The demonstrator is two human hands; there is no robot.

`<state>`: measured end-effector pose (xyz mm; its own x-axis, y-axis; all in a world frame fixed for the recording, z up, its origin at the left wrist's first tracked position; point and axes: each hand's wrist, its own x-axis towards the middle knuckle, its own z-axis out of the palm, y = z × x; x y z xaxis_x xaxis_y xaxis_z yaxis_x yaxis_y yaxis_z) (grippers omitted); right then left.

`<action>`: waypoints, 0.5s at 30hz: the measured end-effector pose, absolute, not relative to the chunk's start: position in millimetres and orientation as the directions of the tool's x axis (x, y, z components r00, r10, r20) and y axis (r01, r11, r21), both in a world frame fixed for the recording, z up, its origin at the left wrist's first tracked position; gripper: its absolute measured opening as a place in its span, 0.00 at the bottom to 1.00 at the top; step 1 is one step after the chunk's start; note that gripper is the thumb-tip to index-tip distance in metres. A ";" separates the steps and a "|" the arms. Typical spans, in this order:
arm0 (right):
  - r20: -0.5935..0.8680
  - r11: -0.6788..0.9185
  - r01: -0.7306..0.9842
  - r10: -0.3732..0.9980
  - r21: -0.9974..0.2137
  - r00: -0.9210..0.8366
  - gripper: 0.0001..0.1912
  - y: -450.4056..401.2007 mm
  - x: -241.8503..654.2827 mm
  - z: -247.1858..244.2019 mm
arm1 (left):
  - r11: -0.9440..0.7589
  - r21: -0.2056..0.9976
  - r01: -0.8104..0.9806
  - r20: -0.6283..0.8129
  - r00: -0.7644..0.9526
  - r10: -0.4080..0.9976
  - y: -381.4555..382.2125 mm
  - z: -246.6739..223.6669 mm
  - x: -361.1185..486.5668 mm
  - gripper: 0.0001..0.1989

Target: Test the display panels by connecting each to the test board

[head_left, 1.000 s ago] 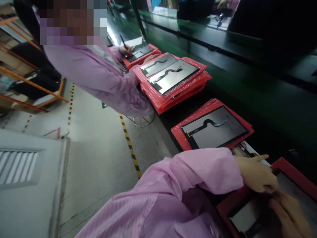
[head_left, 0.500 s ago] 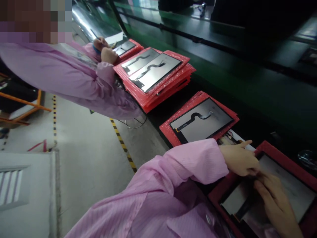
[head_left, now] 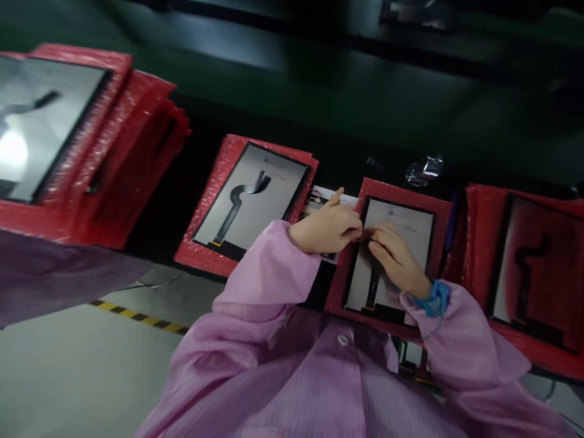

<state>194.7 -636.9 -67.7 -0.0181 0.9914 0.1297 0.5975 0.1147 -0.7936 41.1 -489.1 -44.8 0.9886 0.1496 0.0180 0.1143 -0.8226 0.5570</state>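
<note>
My left hand (head_left: pixel 329 228) is over the left edge of a display panel (head_left: pixel 413 220), its index finger raised and its other fingers curled. My right hand (head_left: pixel 396 255) rests over the same panel, thumb and fingers close together, with a blue band (head_left: pixel 433 298) on the wrist. The fingertips of both hands meet near the upper end of the panel's dark flex cable (head_left: pixel 373 283); what they pinch is too small to make out. The panel lies on a red bubble-wrap sheet (head_left: pixel 393 192).
Left of my hands, another panel (head_left: pixel 260 194) with a curved cable lies on red wrap (head_left: pixel 203 249). A taller red stack (head_left: pixel 132 152) stands far left. At right is a panel (head_left: pixel 542 267) on red wrap. Crumpled clear film (head_left: pixel 424 170) lies behind. A person's sleeve (head_left: pixel 59 274) shows at left.
The view has swung right, so both forearms and the right-hand stack now show, while the neighbouring person is mostly out of frame. My hands remain together over the same panel.
</note>
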 end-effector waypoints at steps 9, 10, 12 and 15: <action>0.121 0.126 0.652 0.991 -0.748 -0.052 0.10 -636.4 192.5 -66.4 | -0.830 0.544 0.122 -0.002 0.990 0.144 -491.4 -37.7 40.5 0.13; 0.122 0.124 0.651 0.991 -0.749 -0.048 0.10 -636.5 192.5 -66.8 | -0.829 0.545 0.123 -0.004 0.989 0.145 -491.3 -36.9 40.4 0.13; 0.121 0.119 0.651 0.992 -0.750 -0.041 0.11 -636.6 192.4 -67.9 | -0.828 0.545 0.127 -0.010 0.989 0.146 -491.1 -35.5 40.0 0.13; 0.115 0.111 0.647 0.993 -0.754 -0.036 0.11 -636.6 192.5 -69.2 | -0.826 0.549 0.125 -0.021 0.990 0.136 -491.0 -34.7 39.5 0.13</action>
